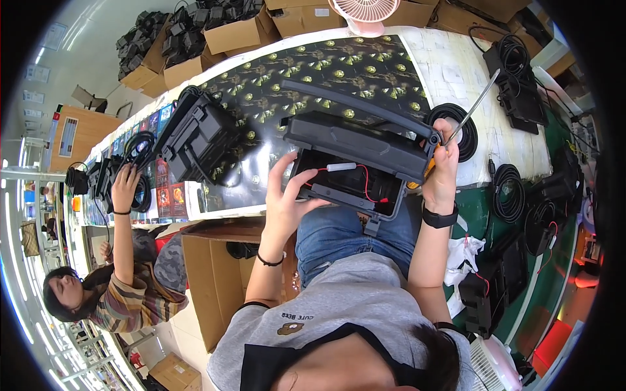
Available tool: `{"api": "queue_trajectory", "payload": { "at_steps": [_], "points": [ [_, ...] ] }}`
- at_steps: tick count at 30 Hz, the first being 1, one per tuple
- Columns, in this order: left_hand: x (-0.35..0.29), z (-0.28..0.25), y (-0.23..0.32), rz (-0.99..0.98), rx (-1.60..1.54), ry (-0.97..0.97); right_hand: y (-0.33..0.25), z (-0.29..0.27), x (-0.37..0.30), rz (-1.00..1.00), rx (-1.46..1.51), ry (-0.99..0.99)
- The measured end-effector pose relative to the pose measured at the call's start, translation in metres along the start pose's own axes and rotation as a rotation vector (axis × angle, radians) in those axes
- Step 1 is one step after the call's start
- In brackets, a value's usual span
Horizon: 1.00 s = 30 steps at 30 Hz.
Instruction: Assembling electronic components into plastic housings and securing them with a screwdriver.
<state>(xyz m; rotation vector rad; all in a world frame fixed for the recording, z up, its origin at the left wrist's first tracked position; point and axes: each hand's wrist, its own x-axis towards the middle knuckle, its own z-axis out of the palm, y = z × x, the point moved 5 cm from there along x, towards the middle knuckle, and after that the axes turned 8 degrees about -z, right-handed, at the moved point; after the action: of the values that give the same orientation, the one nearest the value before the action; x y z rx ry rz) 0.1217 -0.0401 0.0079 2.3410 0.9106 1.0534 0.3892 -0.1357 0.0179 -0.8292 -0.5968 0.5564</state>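
An open black plastic case (355,146) rests against the table edge above my lap. Inside it are red wires and a small white tube (341,167). My left hand (285,199) grips the case's left end, thumb under its lower rim and fingers spread over the opening. At the case's right end, my right hand (443,171) holds a screwdriver (475,105) with a yellow handle, its metal shaft pointing up and to the right. Both wrists wear black bands.
The table (456,72) carries a dark patterned mat, another black case (199,138), coiled black cables (507,190) and a pink fan (365,13). Cardboard boxes (215,280) stand beneath and behind. At the left, a co-worker's hand (124,184) rests on more black gear.
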Motion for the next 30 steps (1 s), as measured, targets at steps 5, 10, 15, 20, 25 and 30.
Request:
{"api": "queue_trajectory", "payload": {
  "at_steps": [5, 10, 15, 20, 25, 30],
  "points": [
    [-0.005, 0.007, 0.006, -0.079, -0.09, 0.05, 0.001, -0.004, 0.008, -0.051, -0.131, -0.011],
    [-0.01, 0.02, -0.009, -0.322, -0.596, 0.194, 0.001, -0.009, 0.012, 0.015, -0.128, -0.017],
    [0.01, 0.021, -0.014, -0.376, -0.559, 0.181, -0.007, -0.006, 0.016, 0.02, -0.257, -0.074],
    [0.033, 0.016, -0.007, -0.399, -0.5, 0.091, -0.007, -0.005, 0.019, 0.019, -0.34, -0.298],
    [0.044, 0.007, -0.013, -0.372, -0.55, 0.064, -0.017, 0.003, 0.015, -0.003, -0.44, -0.372],
    [0.045, -0.003, -0.019, -0.265, -0.478, 0.114, -0.016, 0.005, 0.016, 0.006, -0.468, -0.403]
  ]
}}
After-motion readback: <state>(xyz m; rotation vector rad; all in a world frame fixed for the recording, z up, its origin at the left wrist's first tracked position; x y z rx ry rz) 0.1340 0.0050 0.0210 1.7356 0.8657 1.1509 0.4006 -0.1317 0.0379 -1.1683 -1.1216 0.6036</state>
